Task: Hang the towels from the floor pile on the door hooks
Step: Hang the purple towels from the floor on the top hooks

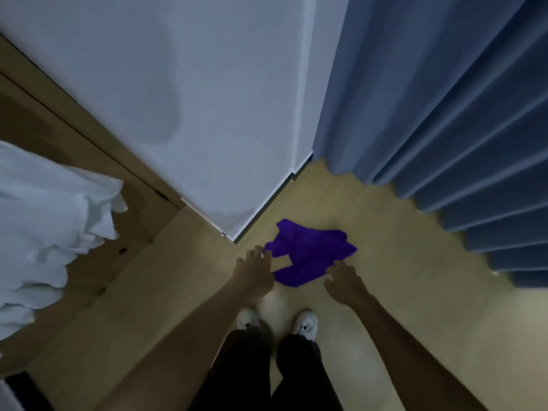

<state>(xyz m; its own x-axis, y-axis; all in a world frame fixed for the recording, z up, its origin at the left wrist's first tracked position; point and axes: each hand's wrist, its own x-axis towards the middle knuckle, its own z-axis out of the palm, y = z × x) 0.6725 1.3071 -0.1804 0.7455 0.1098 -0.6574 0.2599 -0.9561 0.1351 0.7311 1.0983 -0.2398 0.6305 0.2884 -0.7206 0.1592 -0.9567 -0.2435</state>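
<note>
Evidently both hands, left hand (255,272) and right hand (345,281), are reaching with grips apart for the purple towel (311,252), lying crumpled on the floor (400,277), probably soft, light, best pinched at its near edge.

Both hands (255,269) (344,281) open over purple towel (311,253) on floor (415,292).

A purple towel (308,253) lies crumpled on the tan floor (400,262), spread in loose folds with one corner pointing up toward the wall corner and a lobe trailing down toward the shoes. It sits just off the white wall's outer corner, well apart from the curtain. White towels (44,226) hang bunched at the left edge against the wooden door (98,149).
</note>
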